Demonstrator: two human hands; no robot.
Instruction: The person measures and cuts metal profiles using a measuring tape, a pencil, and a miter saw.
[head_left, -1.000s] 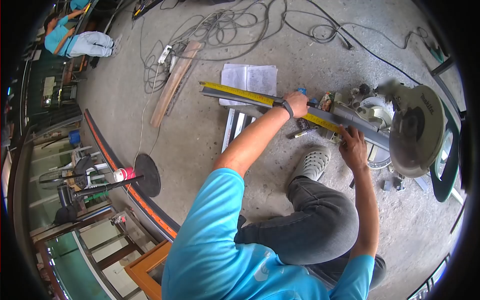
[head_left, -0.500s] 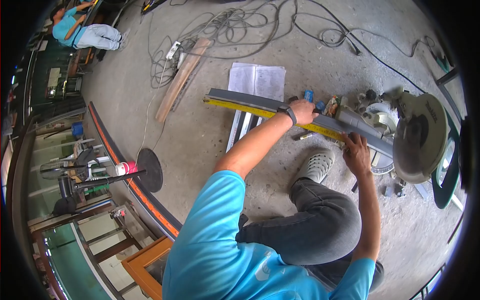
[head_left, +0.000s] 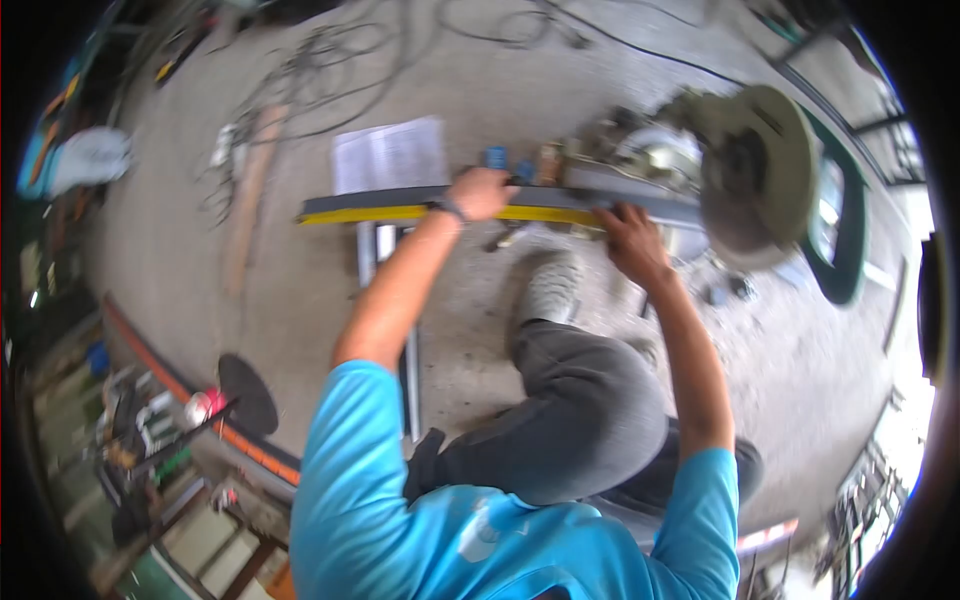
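A long dark grey metal profile (head_left: pixel 375 200) lies across the floor area in front of me, its right end by the miter saw (head_left: pixel 755 175). Along its near edge runs the yellow blade of a tape measure (head_left: pixel 545 214). My left hand (head_left: pixel 482 193), with a dark band on its wrist, is closed over the middle of the profile. Farther right, my right hand (head_left: pixel 632 240) has its fingers closed at the right part of the tape, against the profile. The fingertips are partly blurred, and no tape case shows.
Beyond the profile lie printed papers (head_left: pixel 390 152) and small blue items (head_left: pixel 496 157). A wooden plank (head_left: pixel 258 190) and tangled cables (head_left: pixel 335 75) are on the floor at left. Below the profile is my shoe (head_left: pixel 552 290). Another person (head_left: pixel 85 160) is at far left.
The whole view has turned, so the profile, papers and saw appear farther left and higher. Both hands stay on the profile and tape, in about the same places.
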